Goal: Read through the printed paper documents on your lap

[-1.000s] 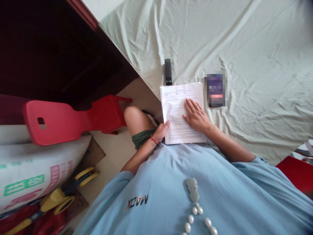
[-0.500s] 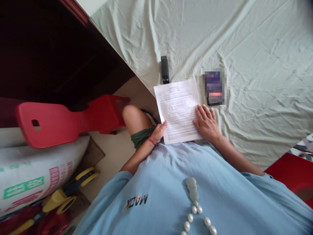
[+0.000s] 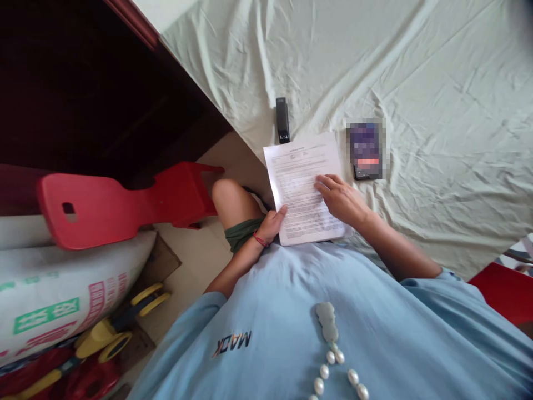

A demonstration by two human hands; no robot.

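A stack of printed paper sheets lies at the near edge of the cloth-covered surface, close to my blue shirt. With a red string round its wrist, my left hand grips the left edge of the sheets, thumb on top. My right hand is over the right half of the page, fingers extended and fairly close together, holding nothing visible. Whether its fingertips touch the paper I cannot tell. Just beyond the top left of the sheets lies a black stapler. Right of them is a phone with a blurred-out screen.
A wrinkled pale green cloth covers the surface. To the left are a red plastic chair, a white printed sack and a yellow-and-black wheeled toy. Another red seat is at the right.
My right hand has moved left from the right edge of the sheets to over the page. My left hand keeps its grip. The view has shifted slightly.
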